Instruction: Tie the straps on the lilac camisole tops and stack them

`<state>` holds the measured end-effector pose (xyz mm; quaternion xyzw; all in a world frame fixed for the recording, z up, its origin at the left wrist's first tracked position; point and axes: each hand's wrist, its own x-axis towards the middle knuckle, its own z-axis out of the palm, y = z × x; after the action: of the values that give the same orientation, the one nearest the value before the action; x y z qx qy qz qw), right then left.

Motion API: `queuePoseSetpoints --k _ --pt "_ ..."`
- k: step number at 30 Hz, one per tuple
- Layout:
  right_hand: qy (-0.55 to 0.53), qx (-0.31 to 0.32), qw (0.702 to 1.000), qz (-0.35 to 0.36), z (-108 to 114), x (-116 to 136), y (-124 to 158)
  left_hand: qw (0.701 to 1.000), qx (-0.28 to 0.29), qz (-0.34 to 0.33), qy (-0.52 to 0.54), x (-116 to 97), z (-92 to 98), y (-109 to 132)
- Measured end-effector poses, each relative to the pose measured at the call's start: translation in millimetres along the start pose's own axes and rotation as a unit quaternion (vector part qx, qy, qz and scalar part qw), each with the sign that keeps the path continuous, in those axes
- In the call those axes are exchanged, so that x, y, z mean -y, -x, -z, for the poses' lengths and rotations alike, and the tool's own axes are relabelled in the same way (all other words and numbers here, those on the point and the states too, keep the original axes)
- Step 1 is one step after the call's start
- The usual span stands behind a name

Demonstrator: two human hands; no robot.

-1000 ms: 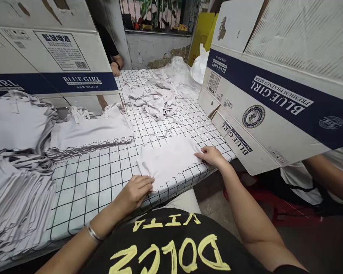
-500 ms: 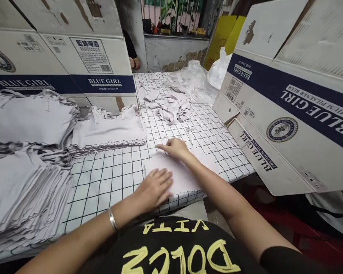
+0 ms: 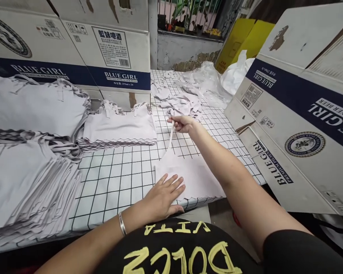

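Note:
A pale pinkish-white strappy top [image 3: 201, 177] lies flat at the table's front edge, its wavy hem towards me. My left hand [image 3: 165, 194] rests flat on its near left part, fingers spread. Farther out, my right hand [image 3: 183, 123] pinches the end of a thin shoulder strap [image 3: 170, 137] and holds it drawn away from me. The strap runs up from the top's left side. Under my right forearm the far right part of the garment is hidden.
Stacks of folded tops [image 3: 118, 127] stand on the left, with larger piles [image 3: 20, 182] nearer me. Beer cartons flank the table, one at left [image 3: 122, 49] and one at right [image 3: 303, 114]. Fabric pieces [image 3: 183, 102] and clear plastic [image 3: 202, 76] lie behind, on the checked cloth [image 3: 111, 171].
My right hand has moved away from me and now pulls the strap out straight. My left hand stays flat on the top. The view has shifted left.

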<state>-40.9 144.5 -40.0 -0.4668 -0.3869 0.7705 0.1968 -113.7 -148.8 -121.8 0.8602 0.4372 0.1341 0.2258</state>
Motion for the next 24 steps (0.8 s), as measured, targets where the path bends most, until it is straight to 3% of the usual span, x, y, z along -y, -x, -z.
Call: queuePoseSetpoints --k 3,5,6,7,8,10,11,12,14,17,21,24 --pt "-0.004 -0.006 0.996 0.088 -4 10 20 0.995 0.002 0.026 0.098 -5 8.2 -3" --pt "0.024 0.01 0.982 0.187 -6 -3 55 0.959 -0.034 0.085 0.269 -10 19.1 -10" --pt "0.053 0.025 0.97 0.236 -6 -16 77 0.911 -0.059 0.122 0.39 -12 25.8 -15" --pt "0.084 0.039 0.956 0.279 -4 -33 101 0.838 -0.077 0.155 0.517 -13 32.9 -20" --pt "0.124 0.057 0.941 0.311 -3 -52 125 0.75 -0.086 0.177 0.632 -14 39.8 -26" --pt "0.198 0.118 0.928 0.293 3 -93 170 0.587 -0.082 0.19 0.783 -12 50.3 -36" --pt "0.193 0.138 0.932 0.275 5 -113 187 0.536 -0.081 0.191 0.818 -10 53.4 -41" --pt "0.155 0.136 0.944 0.256 7 -131 201 0.504 -0.087 0.193 0.837 -8 54.8 -44" --pt "0.039 0.096 0.971 0.214 11 -160 214 0.482 -0.106 0.2 0.846 -5 54.6 -49" --pt "-0.066 0.036 0.987 0.14 15 -183 211 0.5 -0.112 0.217 0.831 -4 55.2 -52" --pt "0.019 0.126 0.991 0.046 24 -188 198 0.535 -0.107 0.233 0.805 -4 67.8 -57" --pt "0.091 0.191 0.977 0.03 32 -182 195 0.555 -0.106 0.242 0.789 1 78.8 -62"
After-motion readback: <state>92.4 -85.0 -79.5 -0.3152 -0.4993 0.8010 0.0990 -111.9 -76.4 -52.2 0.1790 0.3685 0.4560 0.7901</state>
